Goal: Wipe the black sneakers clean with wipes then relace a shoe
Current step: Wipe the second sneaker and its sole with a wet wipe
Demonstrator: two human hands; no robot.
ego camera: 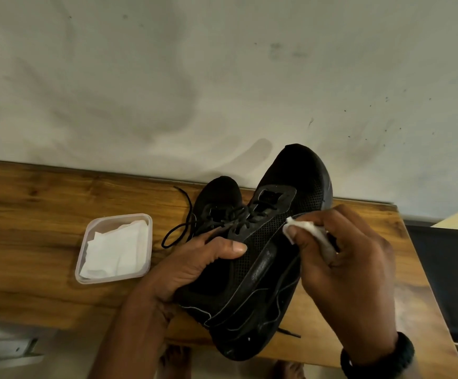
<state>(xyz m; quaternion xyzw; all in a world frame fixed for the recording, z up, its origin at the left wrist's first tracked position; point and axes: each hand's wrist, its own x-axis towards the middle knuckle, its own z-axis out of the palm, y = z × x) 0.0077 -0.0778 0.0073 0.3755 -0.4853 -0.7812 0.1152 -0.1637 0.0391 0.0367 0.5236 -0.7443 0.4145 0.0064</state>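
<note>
From the head camera I see my left hand clamped around the near black sneaker, tilted above the worktop. My right hand pinches a wipe against its side. The second sneaker sits half hidden behind.

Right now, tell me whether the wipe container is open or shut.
Open: the container has no lid on, and white wipes lie exposed inside.
</note>
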